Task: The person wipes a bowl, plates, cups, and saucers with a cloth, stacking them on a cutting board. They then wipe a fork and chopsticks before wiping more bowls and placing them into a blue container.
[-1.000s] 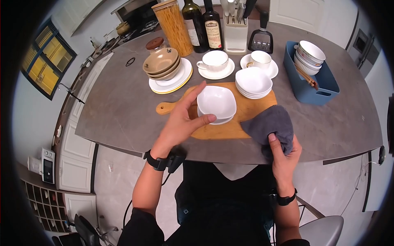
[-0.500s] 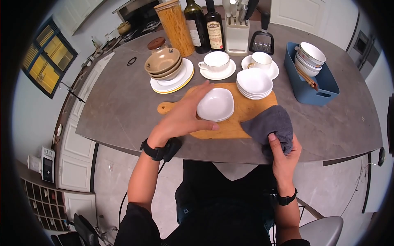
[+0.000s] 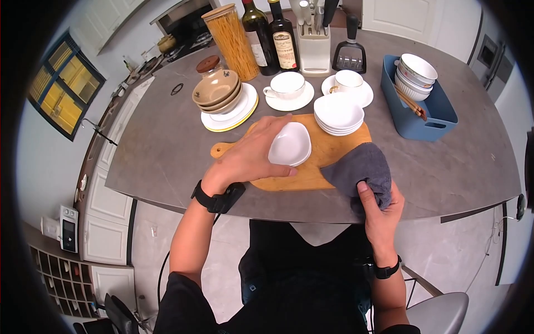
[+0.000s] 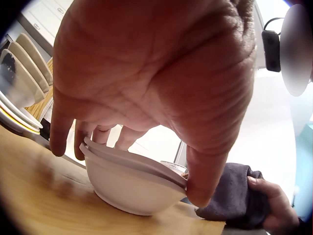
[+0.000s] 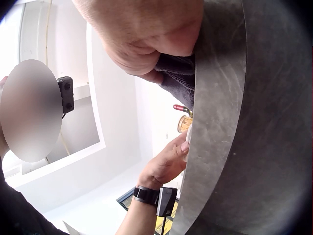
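Two nested white bowls (image 3: 291, 146) sit on the wooden cutting board (image 3: 300, 182). My left hand (image 3: 245, 156) spans them from the left, thumb at the near rim and fingers at the far rim. In the left wrist view, the thumb presses the rim of the white bowls (image 4: 132, 183) on the right, and fingertips meet it on the left. My right hand (image 3: 384, 214) grips a bunched dark grey cloth (image 3: 361, 167) at the table's front edge, the thumb on top. One corner of the cloth overlaps the board's right end.
A stack of white bowls (image 3: 338, 114) stands on the board's back right. Behind are two cups on saucers, including a white cup (image 3: 287, 86), and brown bowls (image 3: 216, 89) on plates. A blue bin (image 3: 420, 125) with bowls stands right; bottles (image 3: 284, 44) and a knife block (image 3: 315, 50) stand behind.
The upper white bowl has come down into the lower one. My left hand has turned further over the bowls, covering their left side. The right hand still holds the cloth in place.
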A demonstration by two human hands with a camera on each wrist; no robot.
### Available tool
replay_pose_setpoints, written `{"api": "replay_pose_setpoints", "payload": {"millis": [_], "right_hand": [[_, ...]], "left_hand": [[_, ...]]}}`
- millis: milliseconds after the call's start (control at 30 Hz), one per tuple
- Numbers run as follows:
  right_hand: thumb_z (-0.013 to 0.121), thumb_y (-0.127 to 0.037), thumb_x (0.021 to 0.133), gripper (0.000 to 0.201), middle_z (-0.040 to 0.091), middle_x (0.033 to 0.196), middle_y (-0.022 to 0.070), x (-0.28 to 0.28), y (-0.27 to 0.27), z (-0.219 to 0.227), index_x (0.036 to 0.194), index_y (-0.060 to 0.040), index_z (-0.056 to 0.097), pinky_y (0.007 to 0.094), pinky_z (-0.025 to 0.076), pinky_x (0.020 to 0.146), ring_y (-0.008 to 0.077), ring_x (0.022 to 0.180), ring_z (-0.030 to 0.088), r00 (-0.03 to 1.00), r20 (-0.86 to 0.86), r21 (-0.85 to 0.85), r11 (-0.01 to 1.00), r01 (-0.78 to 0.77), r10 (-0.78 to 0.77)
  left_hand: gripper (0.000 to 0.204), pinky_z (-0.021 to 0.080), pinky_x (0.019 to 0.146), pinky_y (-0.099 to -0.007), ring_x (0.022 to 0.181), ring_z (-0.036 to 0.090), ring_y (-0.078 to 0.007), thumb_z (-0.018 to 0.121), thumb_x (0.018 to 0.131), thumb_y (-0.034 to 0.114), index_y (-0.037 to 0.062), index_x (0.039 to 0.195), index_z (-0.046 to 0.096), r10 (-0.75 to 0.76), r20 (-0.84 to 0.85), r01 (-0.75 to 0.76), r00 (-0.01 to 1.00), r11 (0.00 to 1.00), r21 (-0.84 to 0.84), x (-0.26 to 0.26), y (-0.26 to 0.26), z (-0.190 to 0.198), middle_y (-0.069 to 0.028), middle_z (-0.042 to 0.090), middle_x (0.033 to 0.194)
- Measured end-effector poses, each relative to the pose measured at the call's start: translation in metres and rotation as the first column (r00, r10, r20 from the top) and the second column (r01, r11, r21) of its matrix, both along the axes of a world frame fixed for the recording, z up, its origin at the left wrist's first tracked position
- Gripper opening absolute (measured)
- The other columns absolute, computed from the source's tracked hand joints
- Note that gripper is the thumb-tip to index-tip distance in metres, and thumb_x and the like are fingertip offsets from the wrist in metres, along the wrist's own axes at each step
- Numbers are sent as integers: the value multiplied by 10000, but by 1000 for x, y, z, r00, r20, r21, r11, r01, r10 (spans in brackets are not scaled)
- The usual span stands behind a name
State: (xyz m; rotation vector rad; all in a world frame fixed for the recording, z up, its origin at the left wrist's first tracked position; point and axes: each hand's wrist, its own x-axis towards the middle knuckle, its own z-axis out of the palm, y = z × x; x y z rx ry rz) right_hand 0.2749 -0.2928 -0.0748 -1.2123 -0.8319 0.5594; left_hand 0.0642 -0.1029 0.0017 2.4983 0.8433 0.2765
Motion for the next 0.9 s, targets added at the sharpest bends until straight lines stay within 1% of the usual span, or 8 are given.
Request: {"api": "replay_pose_setpoints", "payload": {"millis": [267,500,600,667,733,800,833,900], "right_hand": [[764,-92,936,182,675,905,-21,2,-1,0,1057,29,699,237,470,790,64,848,566,1000,-8,2,1000,-19,19],[758,-76,938,167,668,907,-28,1,-1,-1,1053,26,695,229,464,785,58,845,556,999,-30,14,1000,-28,28],[754,-71,939,166,669,914,-30,1,-1,2,1061,25,695,228,462,787,58,846,555,999,-28,9,999,-31,32],[752,-69,940,166,668,916,-31,1,-1,2,1065,24,696,227,462,788,58,846,555,999,-15,6,999,-33,33],[751,-66,940,165,668,919,-31,2,-1,2,1070,21,699,226,461,790,57,849,555,1000,-7,11,1000,-26,26],[749,-65,941,166,668,922,-30,1,0,2,1073,22,699,226,461,793,57,853,556,999,-21,19,999,-35,35],[747,-63,942,167,669,925,-29,2,0,2,1076,24,699,227,462,795,57,856,557,999,-35,24,999,-37,37],[746,-62,942,170,670,928,-28,1,0,3,1079,27,699,227,463,799,57,859,559,999,-19,23,999,-29,30]], "left_hand": [[1036,430,1107,-410,1298,534,-369,869,769,430,-35,1548,367,37,25,-38,999,997,60,5,-1,-3,-232,521,1388],[1092,395,1159,-416,1391,482,-384,870,763,505,-45,1555,356,55,33,-58,998,992,111,2,-6,6,-267,485,1472],[1113,368,1191,-417,1447,435,-385,860,770,534,-40,1568,338,114,15,-115,993,991,69,-2,6,11,-285,439,1537],[1108,355,1202,-424,1459,424,-382,843,792,540,-35,1579,317,207,130,-202,970,978,-55,-5,17,12,-292,425,1556],[1095,352,1204,-423,1463,419,-383,835,805,533,-37,1580,313,214,157,-202,964,976,-85,-2,14,16,-298,425,1556],[1051,338,1215,-421,1487,395,-336,852,818,465,30,1604,306,119,-21,-119,993,993,-8,5,7,22,-221,409,1596],[1073,340,1214,-424,1485,398,-337,864,801,477,33,1603,308,70,-30,-70,997,997,19,6,7,17,-223,403,1600],[1087,342,1213,-421,1485,398,-335,870,792,474,34,1606,300,67,-41,-67,997,998,8,14,4,21,-224,400,1600]]}}
